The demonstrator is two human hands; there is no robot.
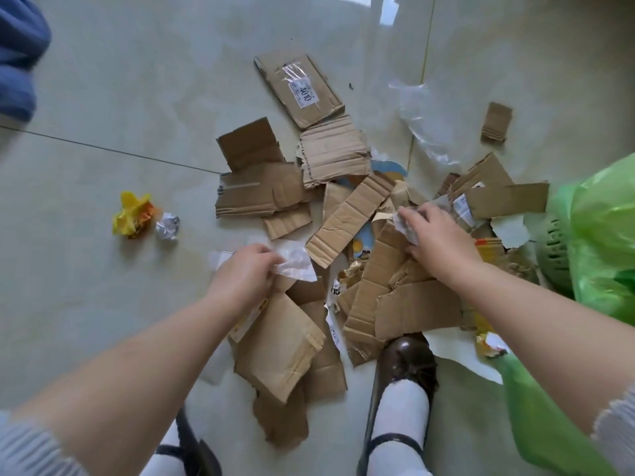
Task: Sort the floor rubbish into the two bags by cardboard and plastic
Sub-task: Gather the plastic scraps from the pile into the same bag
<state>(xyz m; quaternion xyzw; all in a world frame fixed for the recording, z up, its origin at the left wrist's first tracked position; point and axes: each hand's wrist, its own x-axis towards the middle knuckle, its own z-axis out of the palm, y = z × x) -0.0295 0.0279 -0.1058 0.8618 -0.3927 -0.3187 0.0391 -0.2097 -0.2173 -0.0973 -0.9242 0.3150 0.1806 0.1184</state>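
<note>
Right now both hands are down in the pile of torn cardboard (388,290) on the tiled floor (120,108). The left hand (240,280) has its fingers curled and pinches a clear plastic scrap (295,266) at the near-left edge of the heap. The right hand (436,238) is curled over a crumpled whitish scrap (407,221) on top of the cardboard; whether that scrap is plastic or paper is hard to tell. A green bag (604,231) sits just beside the heap on the right, and only this 1 bag is clearly in view.

The main risk is mis-sorting: thin film clings to cardboard, and several pieces carry tape and labels, so a lift could drag the wrong material along. With both hands loaded, the 2 scraps may also end up in the same bag. A clear plastic sheet (422,125) beyond the heap nearly vanishes against the glossy floor and could be missed, as could the yellow wrapper (132,214) and foil ball (167,226) lying well apart on the left. A brown shoe (405,365) stands touching the cardboard edge, so a step could scatter or pin pieces.
</note>
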